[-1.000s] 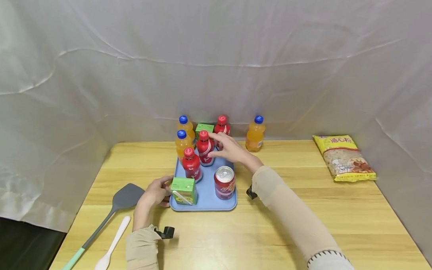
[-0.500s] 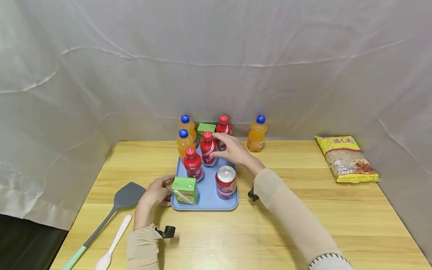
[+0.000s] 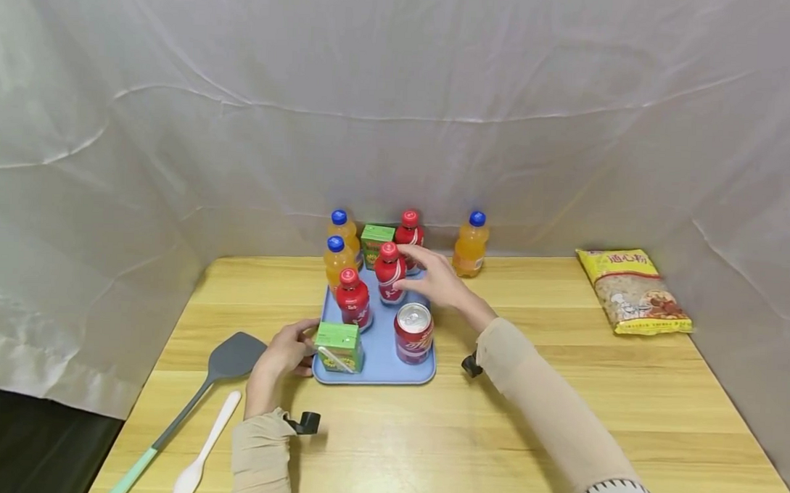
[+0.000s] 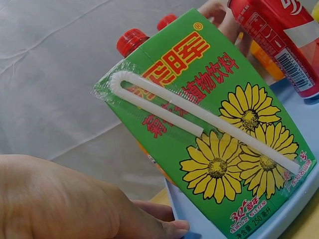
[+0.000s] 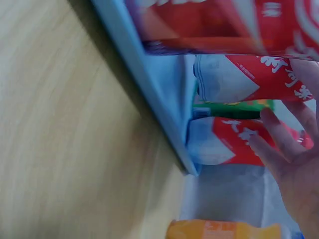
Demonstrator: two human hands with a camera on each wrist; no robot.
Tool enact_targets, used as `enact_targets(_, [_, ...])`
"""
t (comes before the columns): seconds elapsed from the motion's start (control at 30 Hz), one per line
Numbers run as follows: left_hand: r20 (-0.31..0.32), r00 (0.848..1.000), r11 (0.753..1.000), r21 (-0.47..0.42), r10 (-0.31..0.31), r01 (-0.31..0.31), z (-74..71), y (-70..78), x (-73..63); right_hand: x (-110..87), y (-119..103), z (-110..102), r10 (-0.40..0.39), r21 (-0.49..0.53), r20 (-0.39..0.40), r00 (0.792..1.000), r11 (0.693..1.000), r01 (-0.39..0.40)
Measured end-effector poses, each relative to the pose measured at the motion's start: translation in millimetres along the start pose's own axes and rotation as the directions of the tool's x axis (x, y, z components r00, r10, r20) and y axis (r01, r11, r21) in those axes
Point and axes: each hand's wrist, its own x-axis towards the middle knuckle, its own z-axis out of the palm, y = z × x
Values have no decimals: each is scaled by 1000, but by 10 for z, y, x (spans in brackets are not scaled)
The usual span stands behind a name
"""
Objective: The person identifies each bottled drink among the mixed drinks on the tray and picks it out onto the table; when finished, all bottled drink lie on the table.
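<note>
My right hand (image 3: 436,277) grips a red drink bottle (image 3: 389,274) with its thumb on the near side and fingers behind. That bottle stands upright over the middle of a blue tray (image 3: 379,366). In the right wrist view the fingers (image 5: 279,144) pass in front of another red bottle (image 5: 224,142) behind it. At the tray's left edge, my left hand (image 3: 285,353) rests with loosely extended fingers beside a green drink carton (image 3: 338,348). The left wrist view shows its fingertips at the tray rim and a white straw (image 4: 199,114) on the carton.
On the tray also stand a red-and-purple can (image 3: 413,336), a front red bottle (image 3: 352,303), orange drink bottles (image 3: 338,263) and a rear green carton (image 3: 373,247). Another orange bottle (image 3: 470,245) and a yellow pasta bag (image 3: 635,291) lie beyond. A spatula (image 3: 214,378) and white spoon (image 3: 206,447) are left.
My right hand has shifted the gripped red bottle a short way right across the tray, away from the orange bottles, uncovering more of the rear carton. The left hand stays at the tray edge.
</note>
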Motion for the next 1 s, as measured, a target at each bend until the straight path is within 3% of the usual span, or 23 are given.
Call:
enact_targets(0.13, [3, 1000, 1000, 7, 7, -7, -7, 8, -15, -79, -86, -114, -20, 83, -76, 997, 996, 26])
enact_targets(0.5, [1, 1000, 1000, 0, 9, -9, -9, -21, 2, -336, -265, -450, 19, 150, -214, 977, 989, 14])
enact_targets(0.77, [2, 1000, 1000, 3, 8, -8, -11, -28, 5, -528, -189, -679, 98, 239, -277, 956, 971, -30])
enact_targets(1.0, [10, 1000, 1000, 7, 15, -15, -4, -6, -7, -685, -34, -861, 133, 206, -350, 927, 977, -62])
